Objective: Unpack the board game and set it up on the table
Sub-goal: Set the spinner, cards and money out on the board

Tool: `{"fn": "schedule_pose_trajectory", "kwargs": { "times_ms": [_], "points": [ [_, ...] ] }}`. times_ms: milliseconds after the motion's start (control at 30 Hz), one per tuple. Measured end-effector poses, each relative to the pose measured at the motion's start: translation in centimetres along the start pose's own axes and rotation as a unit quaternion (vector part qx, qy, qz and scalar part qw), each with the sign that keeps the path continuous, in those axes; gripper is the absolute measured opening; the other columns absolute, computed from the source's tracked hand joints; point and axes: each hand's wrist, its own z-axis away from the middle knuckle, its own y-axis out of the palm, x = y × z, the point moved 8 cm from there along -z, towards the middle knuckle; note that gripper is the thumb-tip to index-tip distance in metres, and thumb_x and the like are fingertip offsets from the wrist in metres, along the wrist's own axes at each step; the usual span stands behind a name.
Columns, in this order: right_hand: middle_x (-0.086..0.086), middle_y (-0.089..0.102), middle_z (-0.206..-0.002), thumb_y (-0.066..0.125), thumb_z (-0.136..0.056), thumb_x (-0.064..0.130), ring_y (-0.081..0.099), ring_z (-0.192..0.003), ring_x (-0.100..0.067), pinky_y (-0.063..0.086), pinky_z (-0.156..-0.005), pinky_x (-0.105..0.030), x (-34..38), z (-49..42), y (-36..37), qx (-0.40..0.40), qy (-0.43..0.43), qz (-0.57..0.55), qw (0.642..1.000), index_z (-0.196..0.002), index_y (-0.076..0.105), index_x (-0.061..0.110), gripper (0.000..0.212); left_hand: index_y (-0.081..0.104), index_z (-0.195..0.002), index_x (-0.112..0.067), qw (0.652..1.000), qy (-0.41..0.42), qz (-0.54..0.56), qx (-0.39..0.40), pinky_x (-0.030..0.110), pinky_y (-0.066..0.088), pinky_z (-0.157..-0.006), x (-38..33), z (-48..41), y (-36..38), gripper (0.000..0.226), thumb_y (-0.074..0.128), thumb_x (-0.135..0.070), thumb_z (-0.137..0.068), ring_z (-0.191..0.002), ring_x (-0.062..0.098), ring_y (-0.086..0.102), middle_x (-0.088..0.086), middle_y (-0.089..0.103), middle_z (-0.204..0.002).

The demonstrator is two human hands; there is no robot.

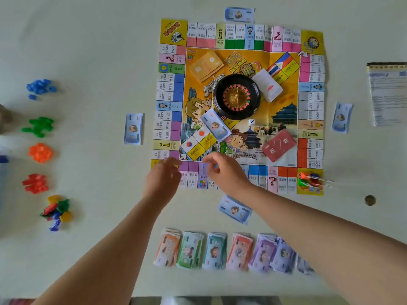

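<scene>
The paper game board (174, 31) lies unfolded on the pale table. A black roulette wheel (236, 96) stands at its centre, with a white die (251, 121), a yellow card deck (206, 66), a red card deck (279, 145), a white card stack (267, 86) and a blue banknote (217, 125) around it. My right hand (229, 172) hovers over the board's near edge and pinches a small blue piece. Over the board's near-left corner is my left hand (163, 181), blurred, fingers loosely curled, with nothing visible in it.
Single blue banknotes lie at the far (239, 14), left (133, 128), right (341, 117) and near (235, 209) sides. Banknote stacks (220, 250) line the near edge. Blue (40, 87), green (39, 126), orange (40, 152) and red (35, 183) piece piles sit left. A printed sheet (388, 93) lies right.
</scene>
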Motion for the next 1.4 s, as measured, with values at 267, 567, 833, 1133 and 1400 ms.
{"fn": "schedule_pose_trajectory", "kwargs": {
  "times_ms": [267,567,833,1133,1400],
  "points": [
    [-0.001,0.062,-0.122,0.050,-0.088,0.008,0.060,-0.105,-0.019,0.049,-0.086,-0.031,1.7,9.1,10.1,0.110,-0.059,0.076,0.989,-0.122,0.057,0.016,0.036,0.067,-0.086,-0.023,0.978,-0.140,0.151,0.026,0.034,0.052,-0.072,11.3,10.5,4.5,0.030,0.049,0.001,-0.085,-0.070,0.023,0.064,0.002,0.069,-0.075],
    [-0.004,0.007,-0.161,0.049,-0.090,0.016,0.004,-0.148,-0.015,0.012,-0.116,-0.039,1.5,14.5,17.6,0.141,-0.063,0.273,0.950,-0.151,0.014,0.016,0.071,0.065,-0.104,-0.013,0.926,-0.270,0.250,-0.077,0.032,0.046,-0.069,19.7,21.2,7.9,0.022,0.049,-0.012,-0.089,-0.077,0.023,0.058,0.009,0.066,-0.095],
    [-0.003,0.025,-0.155,0.050,-0.091,0.022,0.021,-0.143,-0.019,0.011,-0.115,-0.044,2.2,17.4,20.4,0.134,-0.057,0.302,0.942,-0.150,0.013,0.018,0.070,0.032,-0.134,-0.006,0.704,-0.512,0.488,-0.064,0.043,0.045,-0.088,22.3,28.3,13.2,0.065,0.065,-0.030,-0.084,-0.097,0.026,0.046,0.013,0.039,-0.128],
    [-0.002,0.039,-0.147,0.046,-0.089,0.016,0.028,-0.141,-0.015,0.009,-0.116,-0.043,2.7,19.6,22.0,0.075,-0.090,0.313,0.943,-0.147,0.021,0.017,0.063,0.056,-0.091,-0.003,0.535,-0.399,0.743,-0.045,0.044,0.051,-0.093,19.8,25.8,16.0,0.005,0.056,-0.008,-0.091,-0.084,0.030,0.064,0.018,0.065,-0.093],
    [-0.004,0.052,-0.135,0.049,-0.086,0.014,0.042,-0.128,-0.019,0.024,-0.108,-0.033,2.2,22.5,24.4,0.112,-0.086,0.228,0.963,-0.142,0.032,0.018,0.059,0.057,-0.099,0.006,0.634,-0.397,0.659,-0.077,0.024,0.057,-0.063,22.4,28.8,14.9,0.017,0.048,0.014,-0.086,-0.069,0.021,0.063,0.016,0.064,-0.085]
  ]
}}
